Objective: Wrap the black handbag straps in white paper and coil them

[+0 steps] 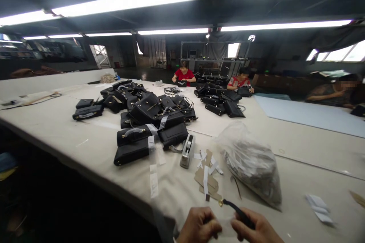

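Note:
At the bottom edge my left hand (199, 226) and my right hand (256, 229) are close together, both with fingers closed. Between them they pinch a piece of clear tape or film (226, 224). My right hand also grips a thin black strap (238, 211) with a small gold end (221, 202) that points up and left. Just beyond my hands lie brown card pieces with white strips (207, 176), a grey tape dispenser (187, 151) and a clear plastic bag of small parts (251, 163).
A pile of black handbags (148, 121) covers the middle of the long pale table (85, 133), with another pile (219, 100) farther back. Three other people sit at the far side. White paper slips (318, 204) lie at the right. The table's near edge drops into dark floor at left.

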Demonstrator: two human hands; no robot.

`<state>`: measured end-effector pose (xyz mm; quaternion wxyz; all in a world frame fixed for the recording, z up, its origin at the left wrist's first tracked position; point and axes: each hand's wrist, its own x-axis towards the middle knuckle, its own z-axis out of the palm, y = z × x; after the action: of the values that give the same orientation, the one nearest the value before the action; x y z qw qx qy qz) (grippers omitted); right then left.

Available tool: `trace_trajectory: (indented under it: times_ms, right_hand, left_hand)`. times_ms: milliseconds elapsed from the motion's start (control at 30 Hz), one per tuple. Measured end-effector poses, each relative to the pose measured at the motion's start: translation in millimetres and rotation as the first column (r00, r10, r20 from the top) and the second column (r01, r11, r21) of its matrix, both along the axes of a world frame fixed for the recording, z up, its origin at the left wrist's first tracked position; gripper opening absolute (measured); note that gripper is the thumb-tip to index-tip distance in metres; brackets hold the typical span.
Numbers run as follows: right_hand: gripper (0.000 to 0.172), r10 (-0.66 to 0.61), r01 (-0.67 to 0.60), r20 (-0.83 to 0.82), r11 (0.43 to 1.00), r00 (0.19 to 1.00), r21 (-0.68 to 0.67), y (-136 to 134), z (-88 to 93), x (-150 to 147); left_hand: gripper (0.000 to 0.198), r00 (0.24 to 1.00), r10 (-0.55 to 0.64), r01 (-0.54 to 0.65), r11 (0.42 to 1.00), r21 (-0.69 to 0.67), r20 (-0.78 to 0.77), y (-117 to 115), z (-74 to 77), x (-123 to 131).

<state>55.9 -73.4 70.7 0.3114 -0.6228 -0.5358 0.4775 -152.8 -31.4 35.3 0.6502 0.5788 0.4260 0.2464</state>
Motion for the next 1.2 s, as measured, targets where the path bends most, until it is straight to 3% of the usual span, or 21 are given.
trace_trajectory:
  times_ms: [100, 200, 267, 467, 667, 867, 1100, 1200]
  right_hand:
    - [0.052, 0.012, -0.016, 0.081, 0.999, 0.997, 0.05, -2, 43.2, -8]
    - [0.065, -0.016, 0.017, 0.03, 0.999, 0.999, -0.032, -4, 83.8, -18]
    - [0.064, -0.04, 0.038, -0.016, 0.994, 0.999, -0.106, -7, 106.5, -26]
    - [0.059, -0.001, -0.012, -0.081, 0.987, 0.997, -0.159, -14, 149.0, -57]
    - [0.058, 0.06, -0.117, -0.2, 0.951, 0.978, -0.285, -10, 153.7, -89]
    - [0.063, 0.132, -0.193, -0.198, 0.924, 0.971, -0.331, -1, 149.9, -114]
    - [0.06, 0.194, -0.257, -0.211, 0.906, 0.958, -0.335, 9, 139.3, -126]
    - [0.059, 0.229, -0.306, -0.238, 0.879, 0.944, -0.366, 10, 129.9, -125]
  left_hand:
    - [0.044, 0.996, 0.034, -0.041, 0.995, 0.087, 0.083, 6, 14.0, -26]
    - [0.056, 0.974, 0.002, -0.003, 1.0, 0.005, 0.226, 16, 15.1, -52]
    - [0.061, 0.945, 0.0, 0.028, 0.996, -0.08, 0.326, 20, 11.9, -67]
    - [0.07, 0.892, 0.036, 0.063, 0.978, -0.201, 0.451, 23, 5.5, -94]
    - [0.071, 0.857, 0.008, 0.134, 0.962, -0.237, 0.516, 21, 8.7, -113]
    - [0.071, 0.868, -0.004, 0.137, 0.963, -0.231, 0.497, 20, 12.9, -128]
    - [0.07, 0.84, -0.112, 0.216, 0.967, -0.138, 0.531, 29, 7.1, -138]
    - [0.072, 0.848, -0.142, 0.247, 0.958, -0.143, 0.51, 35, 12.2, -141]
